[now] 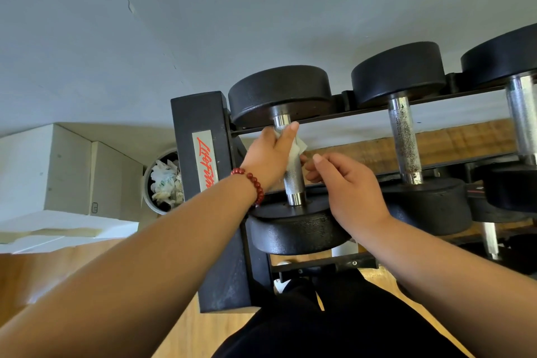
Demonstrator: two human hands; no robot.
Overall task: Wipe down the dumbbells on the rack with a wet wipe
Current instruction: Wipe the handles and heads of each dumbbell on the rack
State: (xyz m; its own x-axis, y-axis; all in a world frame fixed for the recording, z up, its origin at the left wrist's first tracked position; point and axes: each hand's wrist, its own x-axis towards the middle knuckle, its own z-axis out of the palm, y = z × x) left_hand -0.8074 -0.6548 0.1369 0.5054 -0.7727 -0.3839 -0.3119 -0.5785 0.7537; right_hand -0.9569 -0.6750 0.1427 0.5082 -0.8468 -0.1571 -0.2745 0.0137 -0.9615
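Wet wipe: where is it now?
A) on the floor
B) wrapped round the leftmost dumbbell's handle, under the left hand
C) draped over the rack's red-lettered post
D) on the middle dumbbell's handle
B: the left hand grips the white wet wipe around the knurled handle of the leftmost dumbbell.

Your rack [223, 279] is a black steel frame with a labelled upright at its left end and thin rails running to the right. Three dumbbells lie side by side across the top rails, their heads on the rails and their handles spanning the gap. The first dumbbell [279, 93] is just beside the upright, the second dumbbell [398, 73] is next to it, and the third dumbbell [505, 55] is cut off by the right edge. The lower dumbbells [511, 192] sit on a tier beneath, at right. The rack stands on a wood floor [203, 334]. Left of it on that floor are a bin [146, 183] of crumpled white waste and white boxes [66, 168].
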